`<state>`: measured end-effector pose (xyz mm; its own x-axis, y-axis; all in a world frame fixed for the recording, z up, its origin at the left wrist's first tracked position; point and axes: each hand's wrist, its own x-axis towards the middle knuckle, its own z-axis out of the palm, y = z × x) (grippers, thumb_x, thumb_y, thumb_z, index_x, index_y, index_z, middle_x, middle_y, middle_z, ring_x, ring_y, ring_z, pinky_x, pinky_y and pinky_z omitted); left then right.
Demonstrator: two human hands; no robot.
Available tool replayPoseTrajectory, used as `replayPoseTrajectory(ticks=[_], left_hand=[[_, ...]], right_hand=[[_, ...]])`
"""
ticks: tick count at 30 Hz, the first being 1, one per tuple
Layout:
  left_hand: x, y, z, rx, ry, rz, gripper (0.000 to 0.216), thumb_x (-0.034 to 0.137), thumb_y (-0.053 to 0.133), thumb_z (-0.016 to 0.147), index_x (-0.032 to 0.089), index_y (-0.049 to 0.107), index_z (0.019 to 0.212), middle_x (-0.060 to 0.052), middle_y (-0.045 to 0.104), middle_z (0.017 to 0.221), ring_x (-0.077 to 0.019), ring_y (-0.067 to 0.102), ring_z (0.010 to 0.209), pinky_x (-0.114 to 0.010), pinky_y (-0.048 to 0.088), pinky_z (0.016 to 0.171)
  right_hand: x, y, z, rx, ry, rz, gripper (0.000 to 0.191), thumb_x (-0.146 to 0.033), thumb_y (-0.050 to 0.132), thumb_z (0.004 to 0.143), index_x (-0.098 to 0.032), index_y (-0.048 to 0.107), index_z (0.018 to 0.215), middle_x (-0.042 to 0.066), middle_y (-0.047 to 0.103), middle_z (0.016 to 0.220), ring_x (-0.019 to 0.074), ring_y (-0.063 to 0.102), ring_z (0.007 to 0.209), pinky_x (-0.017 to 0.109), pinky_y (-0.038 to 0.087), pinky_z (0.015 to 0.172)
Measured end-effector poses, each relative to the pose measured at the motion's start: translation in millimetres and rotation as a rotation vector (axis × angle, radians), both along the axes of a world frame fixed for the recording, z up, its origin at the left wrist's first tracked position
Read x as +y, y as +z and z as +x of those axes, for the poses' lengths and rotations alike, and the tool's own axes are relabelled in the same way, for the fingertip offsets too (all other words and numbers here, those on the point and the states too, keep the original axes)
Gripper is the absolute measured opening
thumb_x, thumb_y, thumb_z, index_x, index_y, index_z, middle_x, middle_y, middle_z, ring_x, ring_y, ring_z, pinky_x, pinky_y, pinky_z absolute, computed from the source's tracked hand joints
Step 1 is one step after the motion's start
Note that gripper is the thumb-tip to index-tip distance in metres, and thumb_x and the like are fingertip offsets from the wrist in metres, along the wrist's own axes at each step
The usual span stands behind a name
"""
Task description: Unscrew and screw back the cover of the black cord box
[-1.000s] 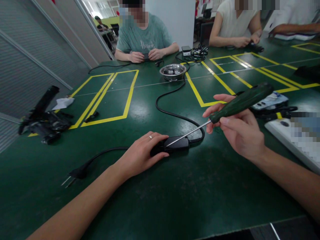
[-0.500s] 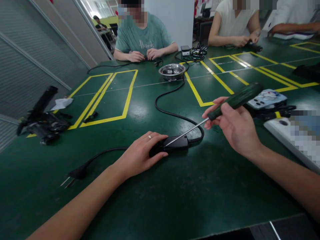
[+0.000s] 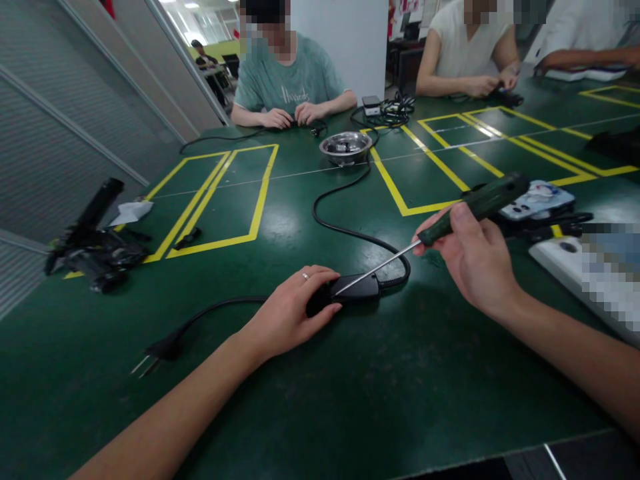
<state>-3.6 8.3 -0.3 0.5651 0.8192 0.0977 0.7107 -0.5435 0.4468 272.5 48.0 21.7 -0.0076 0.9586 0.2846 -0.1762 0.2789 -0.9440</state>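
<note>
A small black box-shaped cord unit lies on the green table, with a cord leaving each end. My left hand grips its left part between thumb and fingers, hiding that end. In my right hand is a screwdriver with a dark green handle, held at a slant. Its metal tip meets the top of the unit close to my left fingertips; what lies under the tip is too small to tell. The left cord runs to a two-pin plug. From the right end, the black cable curves back across the table.
A steel bowl with small parts stands beyond the cable. Black tools or parts lie at left, a phone and a white device at right. Across the table a person in a green shirt and others handle cords.
The view has shifted slightly, so most things sit a little further right. My right hand's fingers have shifted on the screwdriver handle; its tip stays on the unit. My left hand keeps its grip.
</note>
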Motion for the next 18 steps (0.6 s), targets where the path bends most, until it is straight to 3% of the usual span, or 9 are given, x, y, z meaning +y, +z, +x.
replayPoseTrajectory(ticks=[5, 8, 11, 14, 18], left_hand=[[1, -1.2, 5, 0.003, -0.016, 0.016, 0.046, 0.035, 0.053, 0.093, 0.022, 0.045, 0.137, -0.01, 0.052, 0.129, -0.0226, 0.052, 0.116, -0.041, 0.047, 0.1], [3, -2.4, 8, 0.017, -0.009, 0.023, 0.048, 0.036, 0.054, 0.092, 0.023, 0.046, 0.138, -0.01, 0.052, 0.126, -0.0237, 0.052, 0.112, -0.043, 0.047, 0.097], [4, -0.4, 11, 0.035, -0.004, 0.008, 0.048, 0.036, 0.055, 0.091, 0.024, 0.048, 0.137, -0.01, 0.053, 0.123, -0.0239, 0.053, 0.108, -0.042, 0.048, 0.094], [4, 2.0, 12, 0.04, 0.009, -0.012, 0.049, 0.036, 0.056, 0.089, 0.024, 0.049, 0.136, -0.009, 0.054, 0.121, -0.0235, 0.053, 0.107, -0.041, 0.049, 0.092], [6, 0.5, 13, 0.011, 0.022, -0.012, 0.048, 0.034, 0.058, 0.087, 0.025, 0.051, 0.134, -0.007, 0.055, 0.12, -0.023, 0.053, 0.106, -0.04, 0.048, 0.094]], right_hand=[[0, -1.6, 1, 0.046, 0.068, -0.021, 0.027, -0.048, 0.052, 0.091, -0.023, 0.061, 0.087, 0.004, 0.066, 0.081, 0.0172, 0.063, 0.071, 0.034, 0.053, 0.064], [-2, -3.7, 4, 0.096, 0.145, -0.058, 0.017, -0.037, 0.054, 0.09, -0.025, 0.058, 0.101, 0.002, 0.067, 0.087, 0.0169, 0.064, 0.074, 0.035, 0.054, 0.069], [-4, -5.0, 5, 0.103, 0.174, -0.054, 0.021, -0.025, 0.054, 0.088, -0.024, 0.058, 0.108, 0.002, 0.068, 0.09, 0.0162, 0.065, 0.076, 0.035, 0.053, 0.072], [-4, -4.3, 5, 0.064, 0.148, -0.037, 0.018, -0.026, 0.055, 0.088, -0.023, 0.061, 0.105, 0.003, 0.069, 0.09, 0.016, 0.065, 0.074, 0.034, 0.053, 0.07], [-3, 0.9, 4, -0.121, -0.009, 0.018, 0.016, -0.036, 0.065, 0.085, -0.02, 0.066, 0.083, 0.002, 0.066, 0.077, 0.014, 0.062, 0.065, 0.032, 0.054, 0.064]])
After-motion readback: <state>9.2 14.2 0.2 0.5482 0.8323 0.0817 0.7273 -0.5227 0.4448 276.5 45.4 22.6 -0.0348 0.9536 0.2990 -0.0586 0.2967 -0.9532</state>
